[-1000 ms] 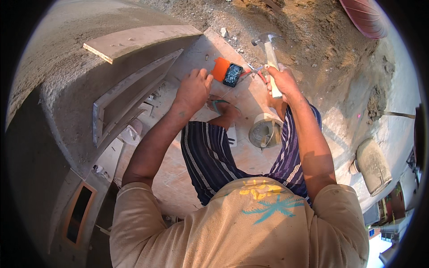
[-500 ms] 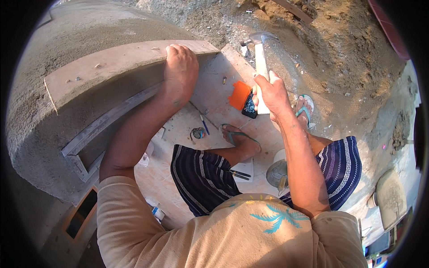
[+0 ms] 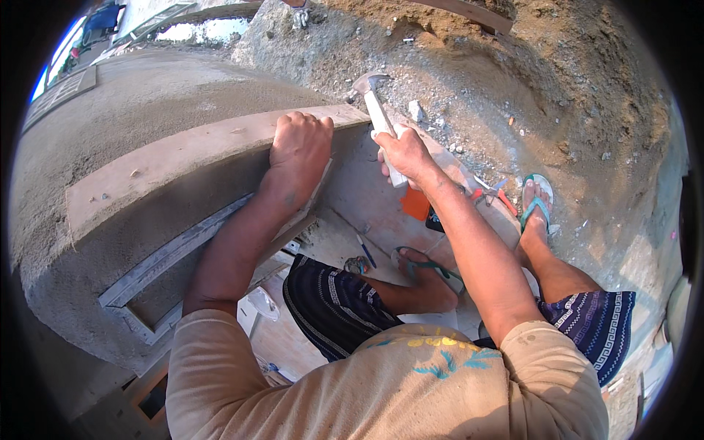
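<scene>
A long, pale wooden board (image 3: 191, 143) lies along the top edge of a rough cement wall (image 3: 169, 84). My left hand (image 3: 299, 150) is closed over the board's near edge toward its right end, fingers curled. In my right hand (image 3: 405, 155) is a claw hammer (image 3: 377, 110), gripped by its whitish handle. Its metal head points up and away, just beyond the board's right end and apart from it. Any nail between my left fingers is too hidden to make out.
Beneath the board is a grey rectangular frame (image 3: 180, 249) set in the wall. An orange box (image 3: 416, 204), a pen (image 3: 367, 251) and red-handled pliers (image 3: 499, 194) lie near my sandalled feet. Gravel and a soil bank (image 3: 587, 88) rise at far right.
The hammer and my right hand have moved left, toward the board's right end. My left hand keeps its hold. The view has shifted, bringing the pliers into sight.
</scene>
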`<state>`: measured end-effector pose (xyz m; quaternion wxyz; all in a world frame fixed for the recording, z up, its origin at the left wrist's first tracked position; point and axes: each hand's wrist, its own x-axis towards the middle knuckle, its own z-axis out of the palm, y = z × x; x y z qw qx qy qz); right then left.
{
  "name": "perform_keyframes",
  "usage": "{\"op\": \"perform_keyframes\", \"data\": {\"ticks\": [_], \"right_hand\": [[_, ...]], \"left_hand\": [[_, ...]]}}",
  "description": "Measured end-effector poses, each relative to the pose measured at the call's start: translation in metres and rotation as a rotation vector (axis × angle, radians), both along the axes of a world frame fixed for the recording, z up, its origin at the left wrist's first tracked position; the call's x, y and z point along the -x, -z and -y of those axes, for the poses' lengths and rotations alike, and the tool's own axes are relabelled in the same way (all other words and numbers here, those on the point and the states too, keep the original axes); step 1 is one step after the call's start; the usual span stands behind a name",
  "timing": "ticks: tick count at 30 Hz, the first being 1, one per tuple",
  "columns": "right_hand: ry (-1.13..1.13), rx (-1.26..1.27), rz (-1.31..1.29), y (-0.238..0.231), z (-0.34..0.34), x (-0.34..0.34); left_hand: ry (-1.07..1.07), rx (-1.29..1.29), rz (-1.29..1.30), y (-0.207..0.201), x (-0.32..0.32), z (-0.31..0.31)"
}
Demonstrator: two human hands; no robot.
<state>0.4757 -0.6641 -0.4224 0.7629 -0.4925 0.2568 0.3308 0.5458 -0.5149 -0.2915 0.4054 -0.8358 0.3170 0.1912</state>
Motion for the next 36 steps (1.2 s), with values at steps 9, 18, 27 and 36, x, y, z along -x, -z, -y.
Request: {"op": "perform_keyframes", "data": {"ticks": [9,18,27,36], "right_hand": [[-0.038,0.033,-0.013,-0.006,-0.013,-0.001],[0.099,0.2,0.242,-0.013,-0.031,0.007],[0.281,-0.084,0.064,0.015,-0.044,0.005],[0.182,0.009,0.039,-0.003,0.022,-0.007]], "left_hand": [[0.027,0.054,0.009,0.006,0.0,-0.005],[-0.018,0.072,-0.005,0.001,0.001,-0.001],[-0.028,0.089,-0.009,-0.006,0.002,0.004],[-0.003,0.129,0.047,0.001,0.005,-0.003]]}}
